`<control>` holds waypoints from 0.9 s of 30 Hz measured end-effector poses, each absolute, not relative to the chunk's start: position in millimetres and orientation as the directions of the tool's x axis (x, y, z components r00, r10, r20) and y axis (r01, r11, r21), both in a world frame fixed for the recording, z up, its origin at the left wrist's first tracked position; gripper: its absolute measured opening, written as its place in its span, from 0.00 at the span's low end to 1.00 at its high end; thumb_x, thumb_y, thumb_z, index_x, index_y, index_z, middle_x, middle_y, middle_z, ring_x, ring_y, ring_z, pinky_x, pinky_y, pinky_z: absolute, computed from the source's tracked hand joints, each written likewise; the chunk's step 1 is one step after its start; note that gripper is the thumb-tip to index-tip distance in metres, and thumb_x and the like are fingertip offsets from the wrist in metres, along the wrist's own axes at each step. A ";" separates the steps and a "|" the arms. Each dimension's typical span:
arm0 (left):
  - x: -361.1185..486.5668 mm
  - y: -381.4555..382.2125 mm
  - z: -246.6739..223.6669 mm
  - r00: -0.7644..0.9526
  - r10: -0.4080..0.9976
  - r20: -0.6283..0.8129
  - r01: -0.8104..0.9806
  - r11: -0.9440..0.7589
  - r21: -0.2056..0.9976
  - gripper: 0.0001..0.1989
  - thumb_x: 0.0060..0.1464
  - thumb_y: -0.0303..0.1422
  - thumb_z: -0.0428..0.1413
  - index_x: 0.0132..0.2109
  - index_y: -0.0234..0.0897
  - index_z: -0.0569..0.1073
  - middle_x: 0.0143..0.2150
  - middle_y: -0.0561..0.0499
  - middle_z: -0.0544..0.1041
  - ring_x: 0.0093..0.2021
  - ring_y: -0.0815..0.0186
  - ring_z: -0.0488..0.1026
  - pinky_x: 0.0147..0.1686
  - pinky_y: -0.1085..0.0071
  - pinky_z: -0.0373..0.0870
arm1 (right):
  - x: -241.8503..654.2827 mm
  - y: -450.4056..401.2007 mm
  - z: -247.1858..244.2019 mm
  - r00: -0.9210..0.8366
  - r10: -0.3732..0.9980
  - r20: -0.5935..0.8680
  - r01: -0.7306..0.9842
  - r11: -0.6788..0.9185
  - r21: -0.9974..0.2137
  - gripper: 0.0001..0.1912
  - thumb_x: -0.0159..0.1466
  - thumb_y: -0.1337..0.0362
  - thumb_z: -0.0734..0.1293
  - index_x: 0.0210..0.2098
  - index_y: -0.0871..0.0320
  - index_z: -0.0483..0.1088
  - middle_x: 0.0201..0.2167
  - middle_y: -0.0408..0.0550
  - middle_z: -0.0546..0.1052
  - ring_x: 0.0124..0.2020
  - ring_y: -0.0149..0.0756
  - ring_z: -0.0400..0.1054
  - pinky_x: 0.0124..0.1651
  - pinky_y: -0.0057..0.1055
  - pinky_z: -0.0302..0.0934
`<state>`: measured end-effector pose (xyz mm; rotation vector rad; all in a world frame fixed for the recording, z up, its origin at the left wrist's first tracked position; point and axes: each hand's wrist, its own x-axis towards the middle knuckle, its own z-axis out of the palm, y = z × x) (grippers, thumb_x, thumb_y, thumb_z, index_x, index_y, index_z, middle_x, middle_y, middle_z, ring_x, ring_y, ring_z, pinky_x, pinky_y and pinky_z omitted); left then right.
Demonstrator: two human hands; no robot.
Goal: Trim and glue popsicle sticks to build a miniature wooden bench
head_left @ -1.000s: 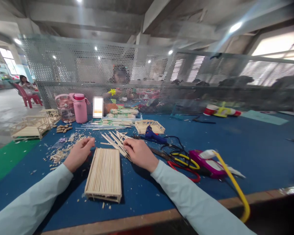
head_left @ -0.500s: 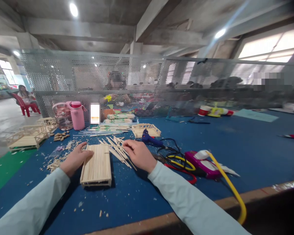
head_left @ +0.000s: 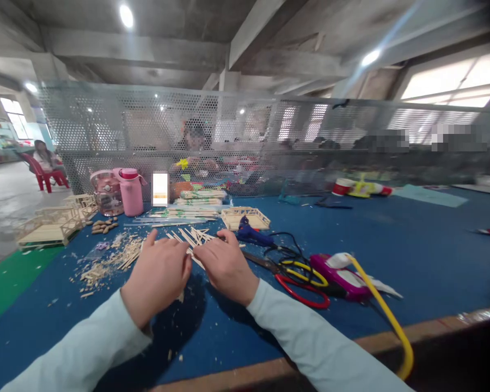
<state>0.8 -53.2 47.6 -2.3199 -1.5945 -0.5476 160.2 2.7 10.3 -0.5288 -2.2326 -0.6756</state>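
Note:
My left hand (head_left: 157, 276) is raised over the near part of the table, its fingers curled and its palm side turned away. My right hand (head_left: 227, 267) is close beside it, fingers bent inward towards the left one. Whatever the fingers grip is hidden behind them. Just beyond both hands lies a loose pile of thin wooden sticks (head_left: 196, 237). A small pale wooden bit (head_left: 181, 297) shows under my left hand; the slatted stick panel seen earlier is otherwise hidden.
Right of my hands lie a blue glue gun (head_left: 253, 234), scissors (head_left: 302, 291) with red and yellow handles, and a purple-and-white tool (head_left: 343, 275). Stick frames (head_left: 247, 219), bundled sticks (head_left: 200, 201), a pink bottle (head_left: 131, 193) and wood scraps (head_left: 96, 272) stand or lie around. A mesh screen (head_left: 147, 120) rises behind.
My left hand has moved right and nearer the camera, its fingers now curled. My right hand has turned inward and shifted slightly left. The slatted panel and the stick at my right fingertips no longer show.

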 end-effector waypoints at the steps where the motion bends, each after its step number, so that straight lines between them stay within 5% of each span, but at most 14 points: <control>1: 5.7 -52.6 44.7 0.331 0.856 0.397 0.933 -0.360 -0.001 0.17 0.58 0.32 0.39 0.36 0.36 0.73 0.33 0.45 0.77 0.35 0.57 0.72 0.41 0.58 0.63 | 159.5 1.5 9.5 -0.638 0.143 0.756 0.544 0.779 0.312 0.09 0.62 0.73 0.55 0.35 0.61 0.66 0.25 0.45 0.72 0.30 0.32 0.61 0.49 0.39 0.46; 4: 7.2 -49.1 37.3 0.334 0.886 0.321 0.926 -0.372 0.064 0.16 0.58 0.30 0.39 0.31 0.35 0.70 0.28 0.46 0.74 0.29 0.61 0.71 0.28 0.67 0.61 | 159.7 -0.3 6.7 -0.635 0.121 0.763 0.535 0.781 0.321 0.10 0.63 0.73 0.54 0.36 0.62 0.66 0.25 0.45 0.73 0.30 0.32 0.62 0.50 0.40 0.45; 10: -1.0 -50.0 36.0 0.412 0.841 0.351 0.850 -0.493 0.186 0.15 0.58 0.30 0.40 0.27 0.37 0.67 0.25 0.50 0.71 0.25 0.66 0.66 0.26 0.71 0.57 | 161.6 -11.3 9.3 -0.621 0.120 0.775 0.536 0.786 0.308 0.12 0.63 0.73 0.53 0.35 0.61 0.67 0.26 0.46 0.75 0.30 0.32 0.64 0.51 0.40 0.48; 14: -6.0 -50.4 34.6 0.343 0.834 0.433 0.811 -0.495 0.312 0.17 0.58 0.35 0.40 0.27 0.37 0.68 0.24 0.51 0.71 0.25 0.66 0.66 0.26 0.72 0.58 | 174.7 -26.0 15.0 -0.548 0.172 0.819 0.599 0.764 0.240 0.13 0.63 0.68 0.57 0.46 0.61 0.65 0.46 0.54 0.73 0.51 0.39 0.62 0.57 0.44 0.44; 17: -11.7 -48.1 32.8 0.147 0.846 0.513 0.764 -0.427 0.484 0.18 0.58 0.39 0.41 0.30 0.37 0.71 0.22 0.53 0.69 0.24 0.67 0.65 0.26 0.72 0.59 | 201.6 -27.6 13.1 -0.427 0.355 0.832 0.715 0.696 0.070 0.17 0.63 0.65 0.58 0.49 0.65 0.64 0.50 0.59 0.70 0.54 0.43 0.60 0.55 0.42 0.50; 20: -14.1 -47.3 31.3 -0.020 0.856 0.517 0.669 -0.372 0.643 0.18 0.57 0.41 0.42 0.32 0.36 0.72 0.21 0.54 0.67 0.22 0.68 0.64 0.24 0.73 0.58 | 235.9 -19.9 9.4 -0.333 0.695 0.637 0.833 0.533 -0.146 0.13 0.63 0.65 0.55 0.34 0.60 0.70 0.34 0.52 0.76 0.36 0.38 0.69 0.40 0.32 0.59; 24: -9.7 -51.9 29.4 -0.084 0.844 0.530 0.573 -0.394 0.718 0.18 0.57 0.41 0.43 0.31 0.36 0.71 0.21 0.55 0.66 0.22 0.69 0.63 0.24 0.73 0.59 | 270.6 -10.9 14.0 -0.173 0.899 0.401 0.953 0.256 -0.162 0.14 0.63 0.62 0.56 0.29 0.58 0.71 0.27 0.48 0.76 0.29 0.38 0.70 0.32 0.30 0.55; 27: -3.8 -55.8 26.5 -0.105 0.829 0.549 0.539 -0.416 0.732 0.17 0.57 0.41 0.43 0.31 0.36 0.71 0.21 0.55 0.65 0.22 0.69 0.63 0.24 0.74 0.59 | 274.8 -6.5 21.0 -0.177 0.924 0.340 0.956 0.244 -0.165 0.17 0.63 0.58 0.55 0.26 0.58 0.70 0.26 0.48 0.76 0.29 0.37 0.69 0.31 0.29 0.54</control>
